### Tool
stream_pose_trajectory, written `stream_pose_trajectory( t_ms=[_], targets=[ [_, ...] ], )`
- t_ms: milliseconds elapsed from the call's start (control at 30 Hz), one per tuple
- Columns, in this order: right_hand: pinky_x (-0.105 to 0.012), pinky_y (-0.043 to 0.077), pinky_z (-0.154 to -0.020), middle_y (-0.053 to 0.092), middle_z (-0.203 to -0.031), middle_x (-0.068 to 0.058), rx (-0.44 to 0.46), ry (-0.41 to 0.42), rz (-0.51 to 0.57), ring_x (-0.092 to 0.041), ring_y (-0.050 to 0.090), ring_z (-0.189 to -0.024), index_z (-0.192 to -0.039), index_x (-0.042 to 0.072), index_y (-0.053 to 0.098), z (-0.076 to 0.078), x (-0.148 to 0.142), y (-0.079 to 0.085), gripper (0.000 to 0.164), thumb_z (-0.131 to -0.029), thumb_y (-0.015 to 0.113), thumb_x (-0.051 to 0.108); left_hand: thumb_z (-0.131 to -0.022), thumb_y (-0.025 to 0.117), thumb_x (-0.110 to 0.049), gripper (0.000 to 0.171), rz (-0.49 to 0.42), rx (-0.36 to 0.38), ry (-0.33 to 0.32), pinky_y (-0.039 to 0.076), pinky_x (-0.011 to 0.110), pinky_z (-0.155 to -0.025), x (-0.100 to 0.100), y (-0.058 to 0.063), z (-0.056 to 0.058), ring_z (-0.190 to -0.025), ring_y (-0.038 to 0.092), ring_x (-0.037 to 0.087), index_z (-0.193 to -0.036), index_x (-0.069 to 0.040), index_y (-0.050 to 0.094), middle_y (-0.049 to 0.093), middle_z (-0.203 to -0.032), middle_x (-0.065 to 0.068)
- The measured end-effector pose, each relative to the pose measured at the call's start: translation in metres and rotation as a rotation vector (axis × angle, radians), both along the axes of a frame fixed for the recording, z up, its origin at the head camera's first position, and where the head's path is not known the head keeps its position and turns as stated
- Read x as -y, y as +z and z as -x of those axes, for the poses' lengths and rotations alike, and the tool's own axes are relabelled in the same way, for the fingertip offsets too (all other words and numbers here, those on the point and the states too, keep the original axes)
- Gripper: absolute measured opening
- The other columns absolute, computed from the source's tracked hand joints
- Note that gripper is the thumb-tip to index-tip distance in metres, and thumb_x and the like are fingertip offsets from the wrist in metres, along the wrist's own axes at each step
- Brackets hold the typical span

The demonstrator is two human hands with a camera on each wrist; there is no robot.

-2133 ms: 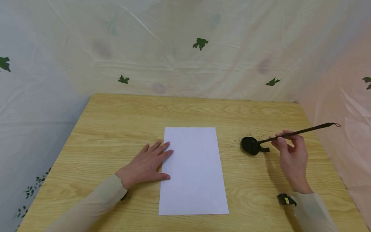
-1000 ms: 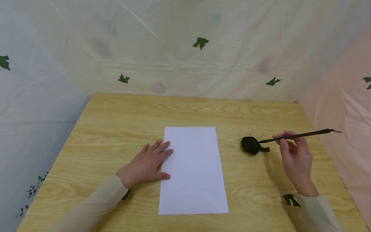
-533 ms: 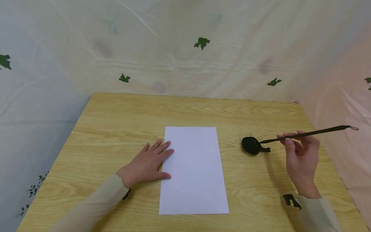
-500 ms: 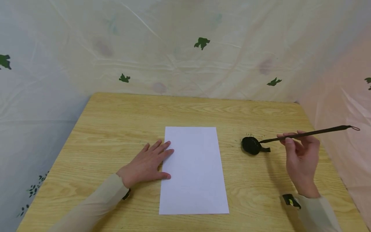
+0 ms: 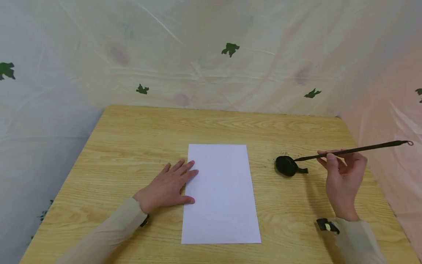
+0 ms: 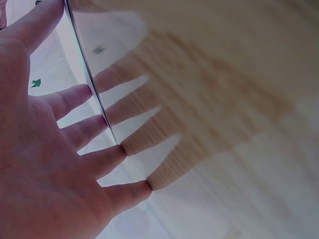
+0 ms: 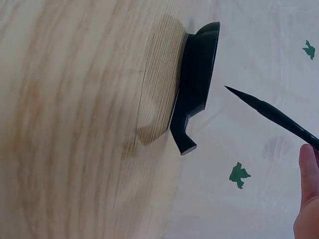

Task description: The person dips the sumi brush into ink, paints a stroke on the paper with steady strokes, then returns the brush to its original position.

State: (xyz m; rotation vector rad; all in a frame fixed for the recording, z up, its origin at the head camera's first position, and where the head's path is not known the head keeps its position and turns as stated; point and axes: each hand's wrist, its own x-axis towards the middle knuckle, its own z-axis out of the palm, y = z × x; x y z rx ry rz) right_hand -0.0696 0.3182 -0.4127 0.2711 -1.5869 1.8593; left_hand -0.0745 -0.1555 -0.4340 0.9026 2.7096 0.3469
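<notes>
A blank white sheet of paper (image 5: 219, 194) lies upright on the table in the head view. My left hand (image 5: 166, 189) rests at its left edge, fingers spread and straight, the tips on the paper; the left wrist view shows the open palm (image 6: 55, 164) from below. In my right hand (image 5: 344, 179) I pinch a dark writing brush (image 5: 366, 148) by its shaft, its looped end out to the right. The brush's pointed tip (image 7: 239, 93) hangs just above the rim of a small black ink dish (image 5: 286, 166) with a short handle, apart from it in the right wrist view.
Small dark specks dot the wooden table (image 5: 138, 135) behind the ink dish. A pale cloth curtain (image 5: 184, 47) with green bird shapes closes off the back and both sides. Each wrist wears a dark strap.
My right hand has drawn the brush back to the right; its tip, earlier over the ink dish, now sits at the dish's right rim. The left hand and paper stay still.
</notes>
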Motion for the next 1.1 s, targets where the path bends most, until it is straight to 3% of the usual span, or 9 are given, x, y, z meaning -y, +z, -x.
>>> stream_pose_trajectory(
  t_ms=[133, 367, 767, 1100],
  targets=[
    [-0.033, 0.059, -0.086, 0.056, -0.116, -0.023, 0.021, 0.004, 0.045, -0.029, 0.073, -0.096, -0.136, -0.009, 0.036, 0.001, -0.002, -0.001, 0.043, -0.099, 0.055, -0.014, -0.089, 0.075, -0.059, 0.088, 0.000, 0.003, 0.001, 0.023, 0.070, -0.116, 0.000, 0.001, 0.000, -0.156, 0.020, 0.039, -0.158, -0.013, 0.045, 0.029, -0.169, 0.010],
    [-0.033, 0.060, -0.083, 0.053, -0.117, -0.022, 0.077, -0.039, 0.019, -0.028, 0.073, -0.096, -0.135, -0.002, 0.040, 0.003, -0.004, -0.001, 0.039, -0.101, 0.057, -0.005, -0.088, 0.075, -0.060, 0.089, -0.001, 0.005, 0.006, 0.023, 0.070, -0.117, 0.001, 0.002, 0.000, -0.156, 0.019, 0.038, -0.158, -0.015, 0.045, 0.029, -0.169, 0.009],
    [-0.030, 0.060, -0.080, 0.053, -0.114, -0.021, 0.168, -0.088, 0.030, -0.025, 0.073, -0.094, -0.132, 0.001, 0.042, 0.001, -0.004, 0.002, 0.036, -0.100, 0.061, 0.001, -0.086, 0.073, -0.065, 0.092, -0.018, 0.017, -0.026, 0.025, 0.071, -0.116, 0.006, 0.008, 0.003, -0.156, 0.022, 0.039, -0.157, -0.014, 0.046, 0.030, -0.168, 0.011],
    [-0.028, 0.059, -0.081, 0.053, -0.114, -0.018, 0.205, -0.114, -0.013, -0.021, 0.073, -0.095, -0.132, 0.001, 0.042, -0.001, -0.005, 0.004, 0.036, -0.101, 0.061, 0.003, -0.098, 0.066, -0.054, 0.074, -0.010, 0.000, -0.049, 0.027, 0.069, -0.116, 0.008, 0.012, 0.003, -0.155, 0.023, 0.039, -0.156, -0.013, 0.048, 0.031, -0.168, 0.012]
  ],
)
